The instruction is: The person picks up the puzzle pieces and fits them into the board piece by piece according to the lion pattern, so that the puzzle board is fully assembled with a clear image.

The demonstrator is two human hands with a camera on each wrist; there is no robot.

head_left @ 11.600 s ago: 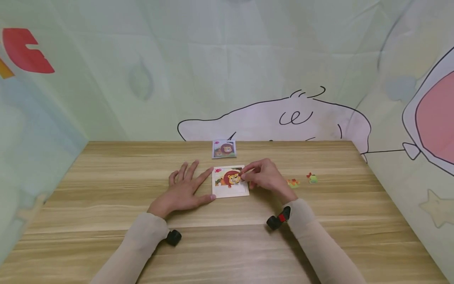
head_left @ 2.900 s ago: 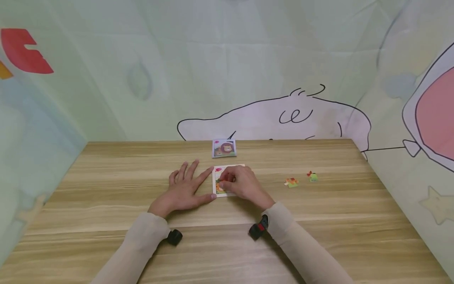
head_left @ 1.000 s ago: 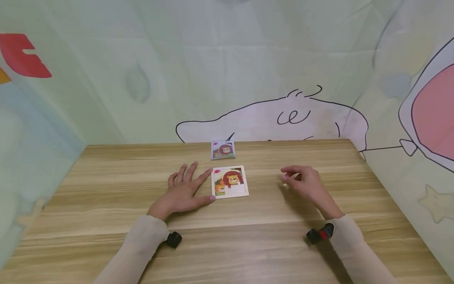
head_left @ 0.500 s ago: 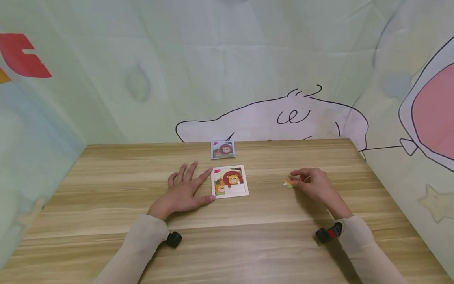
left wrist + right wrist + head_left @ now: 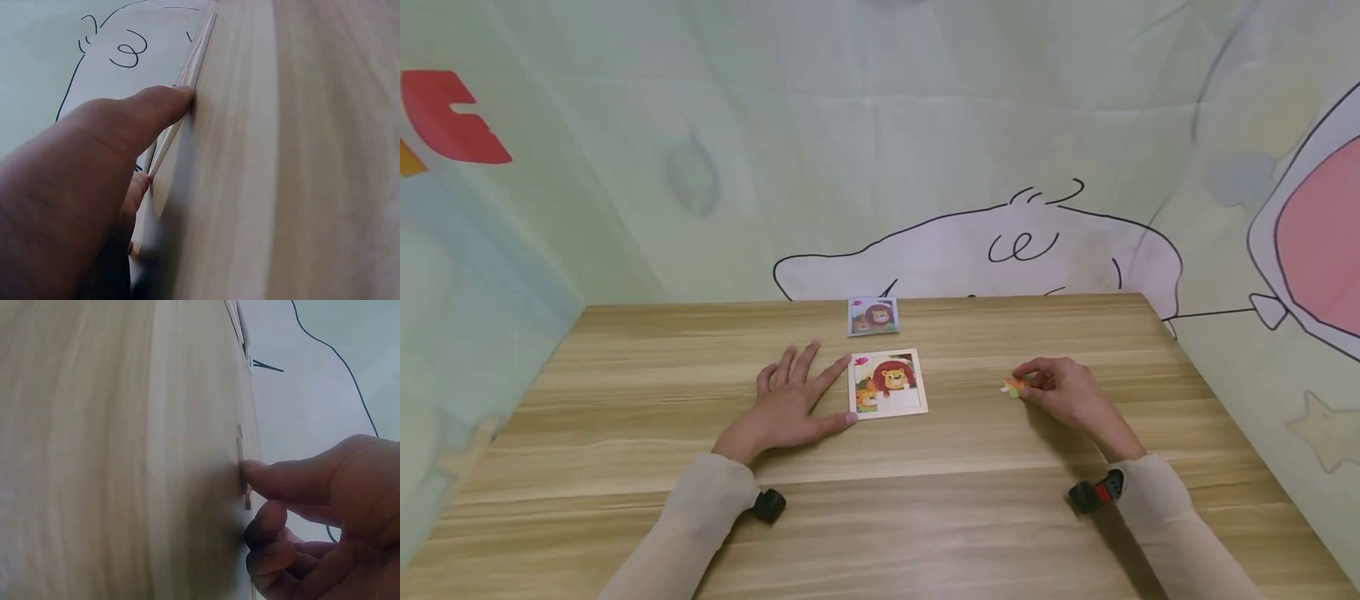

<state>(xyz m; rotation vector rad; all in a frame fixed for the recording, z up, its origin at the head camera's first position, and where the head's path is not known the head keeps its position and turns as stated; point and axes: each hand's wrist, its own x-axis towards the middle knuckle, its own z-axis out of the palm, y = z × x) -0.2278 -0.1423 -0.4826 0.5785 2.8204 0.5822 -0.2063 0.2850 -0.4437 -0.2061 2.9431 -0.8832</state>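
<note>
My left hand lies flat with fingers spread, its thumb and index fingertip at the left edge of a white-framed lion puzzle. In the left wrist view the thumb presses against the frame's side. Pieces fill the puzzle's top and lower left; its lower right shows bare white. Well to the right, my right hand pinches a small orange and green puzzle piece between thumb and index finger, low over the table. The right wrist view shows that puzzle piece edge-on at the thumb tip.
Behind the puzzle lies a lion picture card near the back edge of the wooden table. A printed cloth backdrop rises behind the table. The right hand covers the place where another small piece lay earlier.
A piece now fills the puzzle's lower left corner, where the right hand was working. That hand has moved right and taken hold of the orange piece. The left hand has stayed in place.
</note>
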